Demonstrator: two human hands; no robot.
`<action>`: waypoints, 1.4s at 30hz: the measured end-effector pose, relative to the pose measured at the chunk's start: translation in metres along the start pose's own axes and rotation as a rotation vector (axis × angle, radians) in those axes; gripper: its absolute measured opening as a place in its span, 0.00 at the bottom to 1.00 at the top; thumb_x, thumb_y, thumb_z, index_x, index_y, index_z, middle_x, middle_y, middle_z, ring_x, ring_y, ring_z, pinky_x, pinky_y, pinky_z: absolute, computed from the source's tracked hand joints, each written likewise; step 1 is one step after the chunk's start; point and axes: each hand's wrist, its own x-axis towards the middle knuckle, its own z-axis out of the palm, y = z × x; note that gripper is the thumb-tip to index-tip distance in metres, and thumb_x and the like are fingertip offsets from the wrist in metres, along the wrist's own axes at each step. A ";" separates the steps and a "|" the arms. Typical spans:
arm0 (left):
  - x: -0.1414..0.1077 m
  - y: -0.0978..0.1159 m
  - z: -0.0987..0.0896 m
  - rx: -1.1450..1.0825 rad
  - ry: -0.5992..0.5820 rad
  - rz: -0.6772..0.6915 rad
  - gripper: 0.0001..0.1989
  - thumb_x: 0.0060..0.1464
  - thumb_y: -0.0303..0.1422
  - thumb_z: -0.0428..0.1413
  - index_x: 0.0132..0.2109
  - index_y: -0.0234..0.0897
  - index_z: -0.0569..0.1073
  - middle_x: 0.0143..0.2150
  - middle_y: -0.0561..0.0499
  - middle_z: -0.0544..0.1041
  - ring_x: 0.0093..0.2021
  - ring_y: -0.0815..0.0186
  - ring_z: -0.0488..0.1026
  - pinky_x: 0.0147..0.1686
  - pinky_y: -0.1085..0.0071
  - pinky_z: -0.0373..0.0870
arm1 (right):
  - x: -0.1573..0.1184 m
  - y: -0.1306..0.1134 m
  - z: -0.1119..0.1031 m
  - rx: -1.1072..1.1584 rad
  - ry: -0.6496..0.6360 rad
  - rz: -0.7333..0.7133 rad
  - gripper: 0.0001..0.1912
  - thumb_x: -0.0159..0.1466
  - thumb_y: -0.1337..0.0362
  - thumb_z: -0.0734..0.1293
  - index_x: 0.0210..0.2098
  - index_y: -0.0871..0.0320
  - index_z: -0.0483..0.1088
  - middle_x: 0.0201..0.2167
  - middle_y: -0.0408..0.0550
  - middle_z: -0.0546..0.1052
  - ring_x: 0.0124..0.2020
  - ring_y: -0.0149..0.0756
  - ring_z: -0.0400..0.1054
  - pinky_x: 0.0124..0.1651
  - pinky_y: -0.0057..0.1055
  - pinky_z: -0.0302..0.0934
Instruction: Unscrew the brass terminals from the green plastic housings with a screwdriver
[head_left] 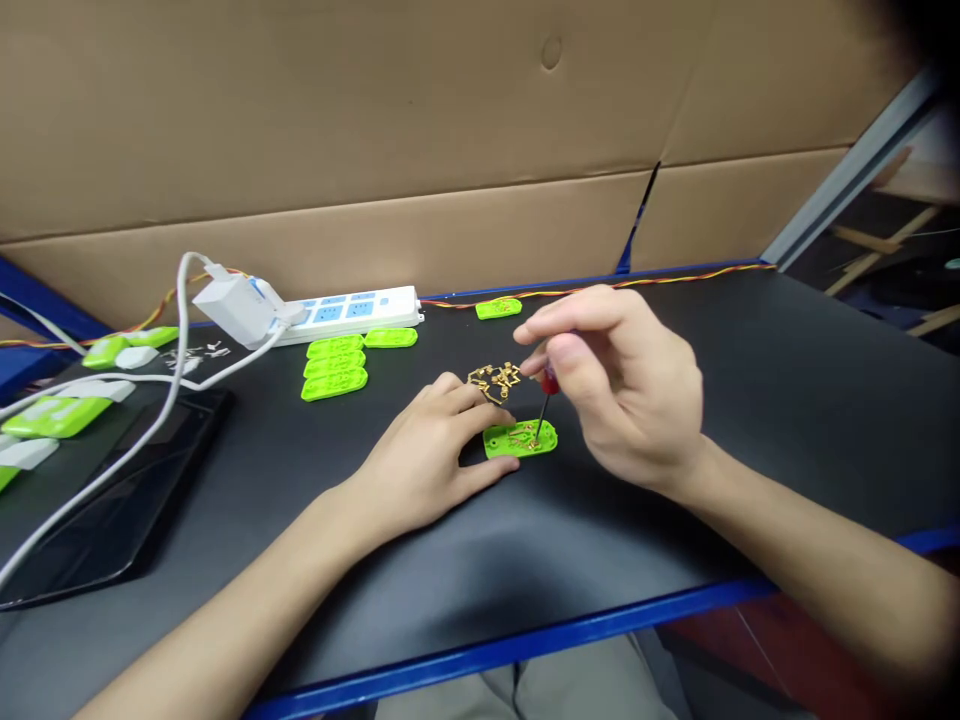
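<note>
A green plastic shell [501,441] with small metal parts inside lies flat on the black table. My left hand [439,440] grips its left end between thumb and index finger. The fingers of my right hand [622,385] are closed around the red handle of a screwdriver [550,380], whose thin shaft slants down into the right part of the shell. Just behind the shell is a pile of brass-coloured parts [501,380], partly beside my left fingers.
Several green shells [334,366] lie behind left, one more [499,309] at the back. A white power strip [360,312] with cables, a black tablet [112,500] and green and white pieces [56,415] occupy the left. Cardboard [450,225] stands behind.
</note>
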 end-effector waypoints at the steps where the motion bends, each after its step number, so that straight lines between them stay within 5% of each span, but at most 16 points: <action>1: 0.000 0.000 0.000 0.000 0.001 0.002 0.15 0.59 0.41 0.58 0.50 0.40 0.76 0.47 0.48 0.76 0.48 0.57 0.65 0.50 0.59 0.65 | 0.001 0.000 0.000 -0.024 0.006 -0.026 0.07 0.65 0.65 0.67 0.44 0.55 0.72 0.38 0.45 0.76 0.36 0.29 0.72 0.34 0.28 0.71; 4: 0.000 0.000 0.000 0.000 0.007 0.004 0.15 0.59 0.41 0.58 0.49 0.40 0.76 0.47 0.48 0.76 0.47 0.57 0.65 0.50 0.58 0.65 | 0.003 -0.001 0.000 -0.076 0.008 -0.084 0.10 0.62 0.66 0.70 0.44 0.54 0.74 0.38 0.45 0.76 0.36 0.30 0.71 0.34 0.28 0.71; 10: 0.002 0.002 0.000 -0.004 -0.008 -0.013 0.15 0.58 0.40 0.59 0.49 0.40 0.76 0.47 0.49 0.77 0.47 0.58 0.65 0.49 0.59 0.66 | -0.003 -0.003 0.000 0.037 -0.019 0.043 0.13 0.69 0.71 0.57 0.49 0.55 0.69 0.42 0.45 0.78 0.36 0.28 0.75 0.38 0.29 0.72; 16: 0.000 -0.001 0.002 0.006 0.009 0.009 0.16 0.59 0.42 0.57 0.50 0.39 0.76 0.49 0.47 0.75 0.48 0.57 0.65 0.51 0.57 0.65 | 0.003 -0.001 -0.001 -0.105 -0.008 -0.123 0.11 0.62 0.66 0.70 0.45 0.53 0.74 0.37 0.47 0.74 0.34 0.30 0.70 0.32 0.30 0.70; 23: 0.001 0.002 -0.001 0.000 -0.011 -0.013 0.15 0.58 0.40 0.58 0.50 0.40 0.76 0.46 0.49 0.76 0.47 0.57 0.65 0.49 0.59 0.66 | -0.002 -0.002 -0.001 -0.007 -0.055 0.012 0.17 0.70 0.70 0.55 0.52 0.53 0.68 0.42 0.46 0.78 0.39 0.30 0.74 0.41 0.31 0.73; 30: 0.000 0.000 0.001 0.009 0.005 0.007 0.15 0.59 0.41 0.56 0.49 0.38 0.76 0.48 0.47 0.75 0.48 0.57 0.65 0.50 0.57 0.65 | 0.005 -0.003 -0.001 -0.147 0.039 -0.138 0.06 0.62 0.65 0.69 0.41 0.53 0.75 0.35 0.47 0.75 0.35 0.33 0.72 0.34 0.30 0.71; 37: 0.001 0.002 0.000 0.001 -0.005 -0.019 0.15 0.58 0.41 0.58 0.50 0.40 0.76 0.45 0.48 0.76 0.46 0.57 0.64 0.48 0.59 0.65 | -0.002 -0.005 -0.001 -0.015 0.018 0.001 0.15 0.68 0.71 0.57 0.48 0.52 0.70 0.42 0.45 0.79 0.41 0.33 0.76 0.43 0.35 0.74; 42: 0.001 0.001 0.001 0.002 0.006 -0.005 0.14 0.59 0.40 0.57 0.49 0.40 0.76 0.47 0.47 0.76 0.47 0.57 0.65 0.49 0.58 0.65 | 0.002 -0.003 -0.002 -0.081 0.055 -0.078 0.07 0.63 0.66 0.68 0.42 0.54 0.74 0.38 0.48 0.76 0.37 0.34 0.73 0.34 0.32 0.73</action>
